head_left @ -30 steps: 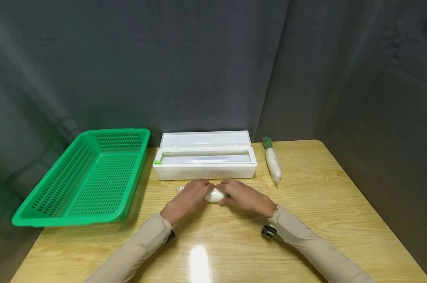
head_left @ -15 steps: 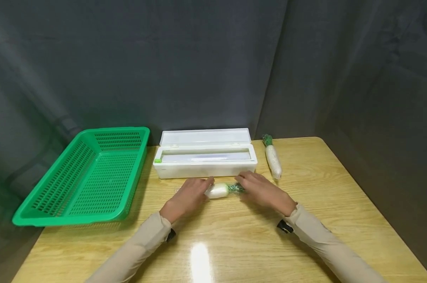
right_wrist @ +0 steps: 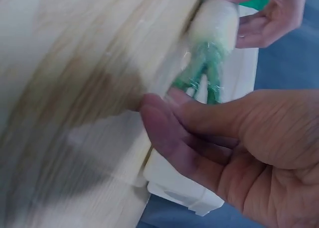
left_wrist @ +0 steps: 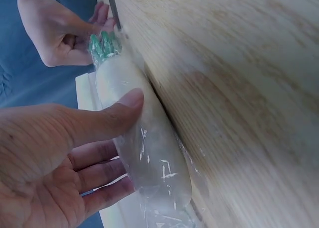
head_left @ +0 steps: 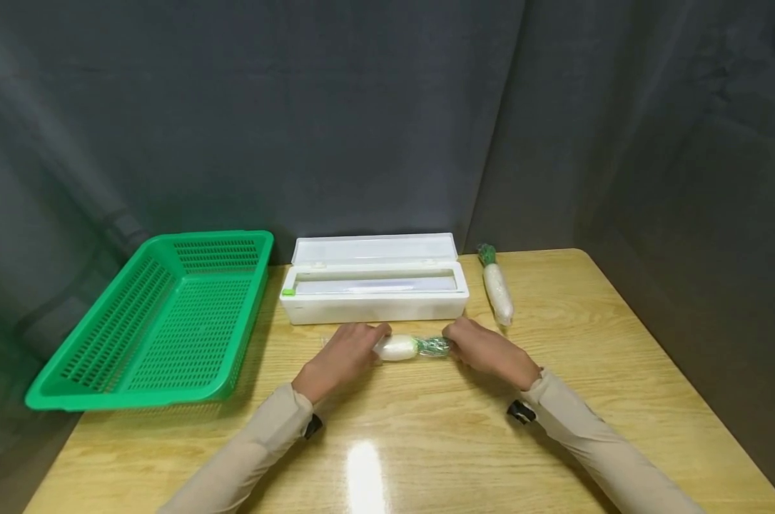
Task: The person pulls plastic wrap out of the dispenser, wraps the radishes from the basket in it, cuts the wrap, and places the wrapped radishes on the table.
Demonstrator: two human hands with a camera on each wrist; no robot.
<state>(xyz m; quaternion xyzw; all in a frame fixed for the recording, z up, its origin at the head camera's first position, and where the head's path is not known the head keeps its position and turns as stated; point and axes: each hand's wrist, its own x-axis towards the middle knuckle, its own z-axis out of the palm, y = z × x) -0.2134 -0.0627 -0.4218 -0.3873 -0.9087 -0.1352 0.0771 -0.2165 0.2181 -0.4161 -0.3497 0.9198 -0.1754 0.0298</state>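
A white radish (head_left: 397, 348) with green leaf stubs, wrapped in clear plastic film, lies crosswise on the table in the head view. My left hand (head_left: 344, 357) holds its root end; in the left wrist view the thumb presses along the radish (left_wrist: 149, 143) while the fingers curl under its other side. At the leafy end is my right hand (head_left: 487, 350). The right wrist view has its thumb and forefinger pinching the film just beyond the green leaves (right_wrist: 212, 58). Loose film trails past the root tip.
Behind the hands stands a white wrap dispenser box (head_left: 375, 310) with its lid raised. Another wrapped radish (head_left: 498, 294) lies to its right. A green plastic basket (head_left: 130, 398) sits at the left, and a dark curtain (head_left: 387, 128) hangs behind the table.
My right hand has moved right from the radish's middle to its leafy end, uncovering the leaves. The left hand stays on the root end.
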